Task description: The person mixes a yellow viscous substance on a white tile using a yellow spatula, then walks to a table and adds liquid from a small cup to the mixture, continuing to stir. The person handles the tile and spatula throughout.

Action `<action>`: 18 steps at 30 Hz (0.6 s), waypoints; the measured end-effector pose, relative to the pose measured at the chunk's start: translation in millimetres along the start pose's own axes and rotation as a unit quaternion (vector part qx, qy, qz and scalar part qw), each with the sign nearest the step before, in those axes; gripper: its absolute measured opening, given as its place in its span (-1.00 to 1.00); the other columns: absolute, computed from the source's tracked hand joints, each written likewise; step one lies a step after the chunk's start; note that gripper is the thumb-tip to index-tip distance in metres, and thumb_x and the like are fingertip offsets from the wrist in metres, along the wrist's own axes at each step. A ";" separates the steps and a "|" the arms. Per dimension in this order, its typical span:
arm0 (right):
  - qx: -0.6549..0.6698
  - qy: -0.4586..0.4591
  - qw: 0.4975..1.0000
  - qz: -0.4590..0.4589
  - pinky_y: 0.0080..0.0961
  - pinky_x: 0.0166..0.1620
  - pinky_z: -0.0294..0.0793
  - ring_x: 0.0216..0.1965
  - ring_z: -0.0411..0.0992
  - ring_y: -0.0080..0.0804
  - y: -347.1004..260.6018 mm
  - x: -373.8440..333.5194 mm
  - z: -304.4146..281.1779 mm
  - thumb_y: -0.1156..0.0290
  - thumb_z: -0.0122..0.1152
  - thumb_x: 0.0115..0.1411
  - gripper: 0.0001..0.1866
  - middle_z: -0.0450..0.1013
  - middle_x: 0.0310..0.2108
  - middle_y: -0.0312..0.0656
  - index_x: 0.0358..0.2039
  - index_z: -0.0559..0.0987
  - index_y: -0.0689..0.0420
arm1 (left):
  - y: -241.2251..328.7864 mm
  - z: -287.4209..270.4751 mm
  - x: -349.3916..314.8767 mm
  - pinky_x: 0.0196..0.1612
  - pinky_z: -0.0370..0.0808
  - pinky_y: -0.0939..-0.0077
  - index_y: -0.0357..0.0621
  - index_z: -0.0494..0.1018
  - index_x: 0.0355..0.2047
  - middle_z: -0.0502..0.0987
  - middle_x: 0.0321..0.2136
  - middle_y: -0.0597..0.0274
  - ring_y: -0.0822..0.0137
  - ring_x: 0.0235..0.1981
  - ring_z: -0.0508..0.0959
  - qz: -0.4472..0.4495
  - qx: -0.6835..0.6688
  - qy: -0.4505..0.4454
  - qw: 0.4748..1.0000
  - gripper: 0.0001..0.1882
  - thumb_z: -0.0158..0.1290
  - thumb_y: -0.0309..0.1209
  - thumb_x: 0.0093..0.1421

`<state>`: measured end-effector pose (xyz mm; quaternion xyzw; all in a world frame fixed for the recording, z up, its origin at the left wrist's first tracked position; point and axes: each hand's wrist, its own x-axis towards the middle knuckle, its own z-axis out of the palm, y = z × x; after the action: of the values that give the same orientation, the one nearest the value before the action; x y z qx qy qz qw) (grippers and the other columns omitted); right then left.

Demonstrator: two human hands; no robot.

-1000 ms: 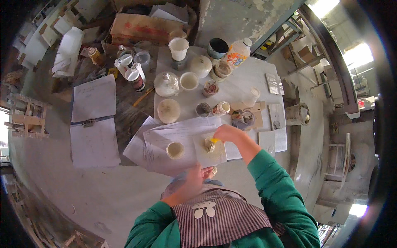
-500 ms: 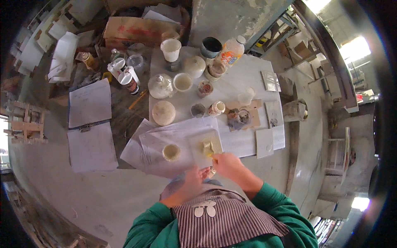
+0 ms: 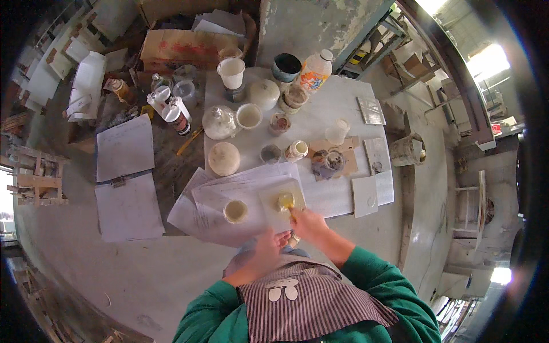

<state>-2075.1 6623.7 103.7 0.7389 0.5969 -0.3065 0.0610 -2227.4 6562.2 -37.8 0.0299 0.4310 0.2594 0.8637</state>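
Over a pale square tile (image 3: 297, 191), my right hand (image 3: 309, 224) is closed round a small yellow-handled tool (image 3: 290, 206), seemingly a brush. Its working end meets a cream-coloured patch on the tile, and blur hides its exact shape. Beside it, at the near table edge, my left hand (image 3: 271, 242) has its fingers stretched toward the right, with nothing visible in them. A round cup (image 3: 235, 211) of cream-coloured stuff stands left of the tile on paper sheets (image 3: 200, 208). A small pale object (image 3: 294, 239) shows just below my right hand, partly hidden.
Behind the sheets stand several jars, cups and bowls, among them a white-lidded jar (image 3: 297, 150) and a tall plastic bottle (image 3: 315, 70). A dirty cup (image 3: 328, 163) sits on cardboard at the right. Thin tiles (image 3: 364, 196) line the right edge. A clipboard (image 3: 128, 203) lies left.
My right hand has shifted slightly up and left with the tool, whose working end has turned over the cream patch. My left hand stays nearly in place.
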 end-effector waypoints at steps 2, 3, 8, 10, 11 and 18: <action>-0.036 -0.128 0.990 -0.041 -0.04 -0.30 0.46 -0.35 0.48 0.11 2.7 0.6 -0.5 0.23 -0.03 0.16 -0.76 0.52 -0.40 0.02 -0.34 0.58 0.02 | 0.0 0.0 0.4 -0.10 0.44 0.41 -0.30 0.23 0.07 0.47 -0.05 -0.06 0.20 -0.07 0.49 -0.001 -0.018 0.003 1.000 -0.49 -0.39 -0.09 0.42; -0.046 -0.111 0.991 -0.057 -0.03 -0.31 0.45 -0.36 0.48 0.10 3.8 1.2 -1.2 0.23 -0.04 0.18 -0.75 0.51 -0.41 0.05 -0.33 0.58 0.03 | -0.5 -0.8 -0.1 -0.11 0.45 0.42 -0.30 0.23 0.07 0.47 -0.05 -0.06 0.19 -0.07 0.50 -0.017 -0.020 0.011 1.000 -0.49 -0.39 -0.09 0.42; 0.037 0.049 0.998 -0.030 -0.02 -0.26 0.47 -0.31 0.49 0.13 -1.3 -6.0 1.0 0.25 -0.03 0.15 -0.76 0.52 -0.38 0.06 -0.28 0.55 0.05 | -4.0 -0.6 -2.0 -0.16 0.46 0.43 -0.27 0.20 0.08 0.47 -0.04 -0.07 0.19 -0.07 0.50 0.029 0.019 -0.016 0.999 -0.51 -0.38 -0.10 0.42; 0.002 -0.074 0.995 -0.064 -0.02 -0.26 0.47 -0.30 0.48 0.12 -1.5 -10.6 4.0 0.25 -0.03 0.15 -0.77 0.52 -0.38 0.06 -0.28 0.53 0.04 | -3.2 1.5 -2.7 -0.17 0.46 0.44 -0.26 0.20 0.08 0.47 -0.03 -0.09 0.18 -0.08 0.50 0.020 0.010 -0.001 1.000 -0.52 -0.38 -0.10 0.42; 0.020 -0.064 0.996 -0.063 -0.01 -0.26 0.46 -0.30 0.48 0.13 3.4 -13.6 3.8 0.25 -0.01 0.17 -0.75 0.52 -0.38 0.06 -0.22 0.53 0.05 | -2.7 2.5 -3.4 -0.18 0.46 0.44 -0.26 0.20 0.08 0.46 -0.03 -0.09 0.18 -0.08 0.50 0.027 0.008 -0.003 1.000 -0.52 -0.38 -0.10 0.42; 0.478 -0.003 0.852 0.213 -0.38 -0.55 0.35 -0.61 0.41 -0.32 45.0 -21.7 41.7 0.33 -0.09 0.27 -0.67 0.46 -0.50 -0.13 -0.01 0.45 0.13 | 4.9 5.0 -8.8 -0.20 0.47 0.46 -0.22 0.26 0.05 0.51 -0.08 -0.03 0.18 -0.11 0.53 0.024 0.054 -0.017 0.998 -0.55 -0.34 -0.11 0.41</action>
<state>-2051.7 6573.7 69.1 0.7849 0.2045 -0.5357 -0.2348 -2230.1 6563.1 -26.9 0.0912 0.4284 0.2561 0.8617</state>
